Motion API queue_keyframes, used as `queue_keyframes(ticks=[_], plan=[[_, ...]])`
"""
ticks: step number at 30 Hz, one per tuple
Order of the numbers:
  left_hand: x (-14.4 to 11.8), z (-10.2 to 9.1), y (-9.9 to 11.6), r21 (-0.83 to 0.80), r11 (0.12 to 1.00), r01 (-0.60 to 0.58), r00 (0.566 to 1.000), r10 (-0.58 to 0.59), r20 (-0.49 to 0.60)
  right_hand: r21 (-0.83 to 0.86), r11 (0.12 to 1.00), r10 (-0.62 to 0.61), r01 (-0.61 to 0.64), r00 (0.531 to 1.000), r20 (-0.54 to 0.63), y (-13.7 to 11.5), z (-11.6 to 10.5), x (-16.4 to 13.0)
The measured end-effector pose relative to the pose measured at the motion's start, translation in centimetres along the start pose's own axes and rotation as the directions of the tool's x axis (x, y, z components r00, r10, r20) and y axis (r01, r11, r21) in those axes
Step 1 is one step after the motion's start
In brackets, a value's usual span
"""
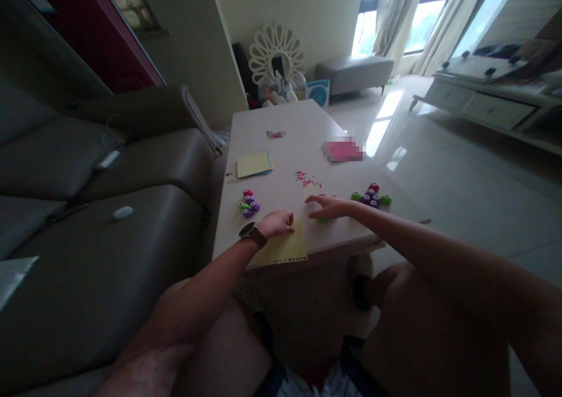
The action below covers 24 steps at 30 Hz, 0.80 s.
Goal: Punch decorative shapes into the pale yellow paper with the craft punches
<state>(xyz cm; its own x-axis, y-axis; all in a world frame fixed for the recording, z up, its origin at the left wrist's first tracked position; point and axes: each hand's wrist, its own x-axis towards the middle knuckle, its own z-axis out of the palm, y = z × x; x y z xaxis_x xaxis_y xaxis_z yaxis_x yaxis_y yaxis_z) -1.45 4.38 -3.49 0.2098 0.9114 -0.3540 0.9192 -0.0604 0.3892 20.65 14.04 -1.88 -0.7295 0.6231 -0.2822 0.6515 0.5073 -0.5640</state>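
My left hand (pixel 277 223), with a watch on its wrist, is closed in a pinch above a yellow sheet of paper (pixel 285 247); what its fingertips hold is too small to make out. The sheet lies at the table's near edge, a row of holes along its lower side. To the right, my right hand (pixel 330 207) reaches over the tabletop with fingers apart. Beneath it a green thing (pixel 322 219) shows in part, mostly hidden. Just beyond that hand lie scattered small red and pink pieces (pixel 308 180).
Purple, green and red pieces with white round tops stand in a left cluster (pixel 249 205) and a right cluster (pixel 371 197) on the white table (pixel 294 163). Farther back are stacked yellow sheets (pixel 254 164), a pink blurred item (pixel 345 150) and more tiny pieces (pixel 276 134). A sofa (pixel 175 151) stands left.
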Motion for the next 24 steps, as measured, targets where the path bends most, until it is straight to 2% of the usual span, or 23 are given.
queue_keyframes(ticks=[2, 3, 8, 10, 13, 16, 18, 20, 22, 24], plan=[[0.1, 0.1, -0.1, 0.004, 1.000, 0.003, 1.000, -0.003, -0.004, -0.053, 0.997, 0.049, -0.055, 0.994, -0.096, -0.1, -0.4, -0.1], [0.1, 0.2, -0.2, 0.003, 1.000, 0.003, 1.000, -0.003, -0.006, -0.059, 0.997, 0.049, -0.055, 0.993, -0.106, 0.0, -0.7, -0.2], [0.5, 0.3, -0.6, -0.012, 1.000, -0.026, 1.000, 0.026, -0.005, -0.195, 0.980, -0.049, 0.040, 0.998, -0.043, 0.7, -1.2, -0.5], [0.8, 0.4, -0.8, -0.021, 0.998, -0.060, 0.998, 0.060, -0.018, -0.249, 0.967, -0.053, 0.047, 0.998, -0.016, 1.1, -1.1, -0.6], [1.2, 0.6, -0.6, -0.030, 0.994, -0.109, 0.992, 0.107, -0.062, -0.262, 0.965, -0.011, 0.015, 1.000, 0.016, 1.4, -0.9, -0.7], [1.4, 0.4, 0.1, -0.060, 0.988, -0.141, 0.984, 0.134, -0.116, -0.242, 0.969, -0.051, 0.043, 0.998, -0.026, 1.3, -0.9, -0.6], [1.3, 0.0, 0.8, -0.129, 0.976, -0.174, 0.973, 0.150, -0.176, -0.160, 0.983, -0.106, 0.092, 0.991, -0.079, 1.2, -0.9, -0.4], [1.2, -0.6, 1.5, -0.269, 0.935, -0.229, 0.956, 0.164, -0.243, 0.018, 0.988, -0.150, 0.153, 0.982, -0.119, 0.9, -0.8, 0.0], [1.0, -1.2, 2.0, -0.454, 0.839, -0.302, 0.940, 0.182, -0.289, 0.214, 0.951, -0.196, 0.224, 0.970, -0.142, 0.4, -0.5, 0.6], [1.0, -1.7, 2.2, -0.602, 0.713, -0.360, 0.926, 0.194, -0.324, 0.343, 0.894, -0.238, 0.289, 0.954, -0.183, -0.2, -0.1, 1.1]])
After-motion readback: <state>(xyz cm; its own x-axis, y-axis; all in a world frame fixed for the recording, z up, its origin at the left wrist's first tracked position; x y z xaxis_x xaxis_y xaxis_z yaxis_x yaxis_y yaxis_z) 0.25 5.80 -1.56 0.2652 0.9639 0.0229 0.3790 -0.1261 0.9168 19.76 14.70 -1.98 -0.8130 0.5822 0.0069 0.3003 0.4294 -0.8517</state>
